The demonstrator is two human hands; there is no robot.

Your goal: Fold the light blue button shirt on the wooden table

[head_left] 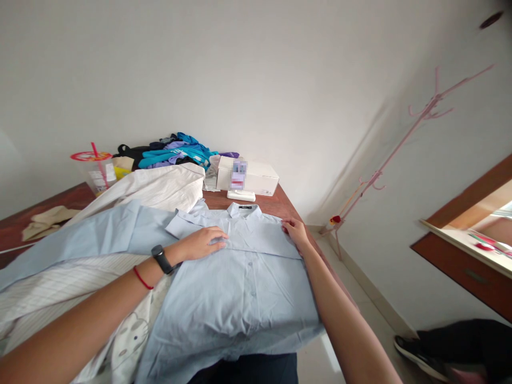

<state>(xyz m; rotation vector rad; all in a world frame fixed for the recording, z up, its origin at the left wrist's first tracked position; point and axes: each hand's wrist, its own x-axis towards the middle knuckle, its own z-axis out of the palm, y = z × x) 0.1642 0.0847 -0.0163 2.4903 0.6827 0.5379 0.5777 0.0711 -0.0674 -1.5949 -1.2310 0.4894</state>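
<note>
A light blue button-up shirt (256, 288) lies front up on the table, its collar (245, 212) toward the wall and its hem over the near edge. One sleeve is folded across the chest; the other sleeve (116, 232) stretches out to the left. My left hand (206, 242) rests flat on the folded sleeve near its cuff, fingers stretched out. At the right shoulder edge, my right hand (295, 233) has its fingers curled, pinching the shirt fabric. Beneath the blue shirt on the left is a white striped garment (172, 186).
Along the wall are a heap of clothes (180, 152), a white box (260, 176) and a small stand holding a blurred screen (239, 176). A plastic cup with a red straw (96, 170) stands at left. A pink coat rack (392, 152) rises beyond the wooden table's (280, 202) right edge.
</note>
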